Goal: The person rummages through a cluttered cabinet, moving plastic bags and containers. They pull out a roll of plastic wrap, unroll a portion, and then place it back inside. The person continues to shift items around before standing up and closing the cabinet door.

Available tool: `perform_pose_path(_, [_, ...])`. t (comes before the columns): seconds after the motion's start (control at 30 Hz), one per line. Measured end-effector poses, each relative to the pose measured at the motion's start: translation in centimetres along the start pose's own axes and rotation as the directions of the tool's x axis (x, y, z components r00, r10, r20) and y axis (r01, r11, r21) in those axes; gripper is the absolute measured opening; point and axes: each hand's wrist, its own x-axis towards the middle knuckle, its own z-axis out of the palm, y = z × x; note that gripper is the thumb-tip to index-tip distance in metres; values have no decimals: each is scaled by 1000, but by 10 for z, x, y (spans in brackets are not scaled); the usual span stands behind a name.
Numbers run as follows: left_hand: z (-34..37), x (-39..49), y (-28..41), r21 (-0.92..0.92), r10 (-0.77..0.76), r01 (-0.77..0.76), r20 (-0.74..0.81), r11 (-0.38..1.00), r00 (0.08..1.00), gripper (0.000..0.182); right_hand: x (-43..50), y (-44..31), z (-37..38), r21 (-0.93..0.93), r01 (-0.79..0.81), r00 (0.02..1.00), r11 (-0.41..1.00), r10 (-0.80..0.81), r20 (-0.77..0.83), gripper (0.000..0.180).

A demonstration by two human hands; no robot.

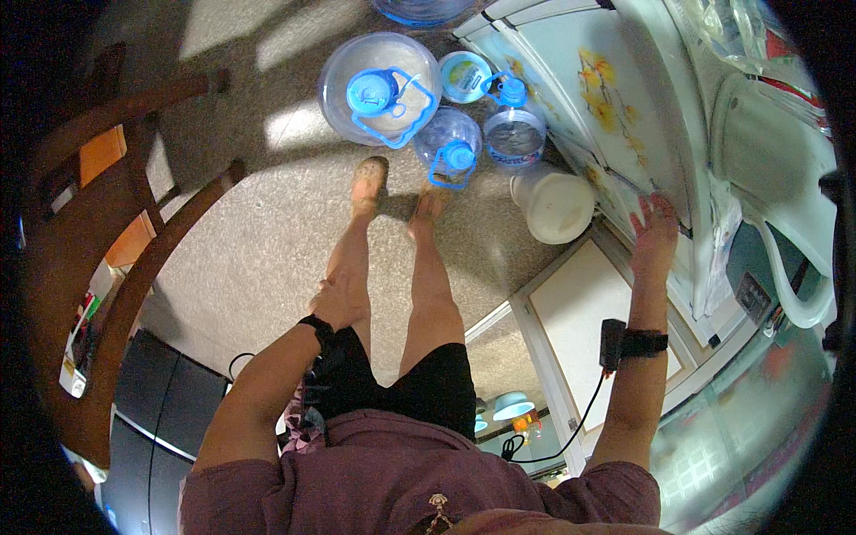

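Observation:
My left hand [340, 302] hangs beside my thigh and knee, with a black band at the wrist; nothing shows in it, and its fingers are partly hidden. Over at the right, my right hand [654, 217] touches or nearly touches the edge of a refrigerator door [622, 100] printed with yellow flowers, fingers spread. On the floor ahead of my feet stand a large clear water jug [334, 100] with a blue cap and handle, a smaller one [435, 130], and a water bottle [515, 134] with a blue handle. A white plastic bucket [560, 208] is next to the refrigerator.
A blue-rimmed round tub [466, 77] stands among the jugs, and another blue container [422, 10] lies beyond. Brown wooden furniture [127, 221] curves along the left, above dark cabinets [170, 384]. A white-framed door [578, 314] is at the right. A white plastic pitcher [769, 134] sits high at far right.

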Motion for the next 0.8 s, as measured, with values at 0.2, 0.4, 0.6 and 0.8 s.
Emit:
perform_pose_path(0.2, [25, 18, -15, 142, 207, -198, -51, 970, 977, 83, -3, 1, -16, -59, -142, 987, 988, 136, -87, 35])
perform_pose_path(0.4, [-16, -10, 2, -85, 24, -19, 55, 996, 998, 93, -26, 3, -23, -46, -128, 940, 991, 107, -325, 46])
perform_pose_path(0.6, [-25, -18, 7, -36, 64, -63, 35, 997, 997, 95, -19, 9, -20, -73, 49, 967, 996, -66, -247, 47])
perform_pose_path(0.8, [-9, -4, 3, -30, 30, -30, 8, 999, 1000, 91, -70, 32, 0, -236, 4, 970, 972, -61, -237, 39])
